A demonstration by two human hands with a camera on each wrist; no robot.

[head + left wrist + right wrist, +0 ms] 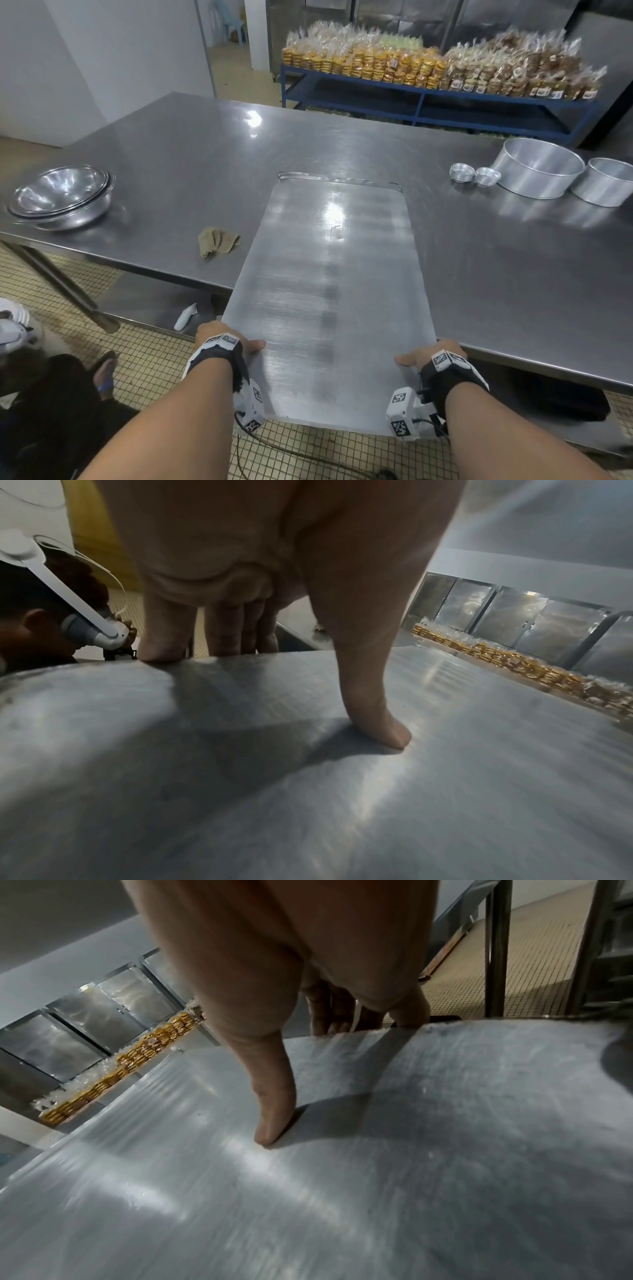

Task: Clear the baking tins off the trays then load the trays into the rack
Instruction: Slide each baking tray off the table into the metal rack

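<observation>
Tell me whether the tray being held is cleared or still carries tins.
Cleared. The tray shows only bare metal; the round baking tins stand apart on the table, to its right.

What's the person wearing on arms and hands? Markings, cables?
Forearms are bare, no sleeves, and the hands ungloved. The left hand and right hand each carry a black wrist strap with a white camera module mounted under the wrist. Both straps and modules bear square black-and-white fiducial tags. Thin black cables trail from the modules.
</observation>
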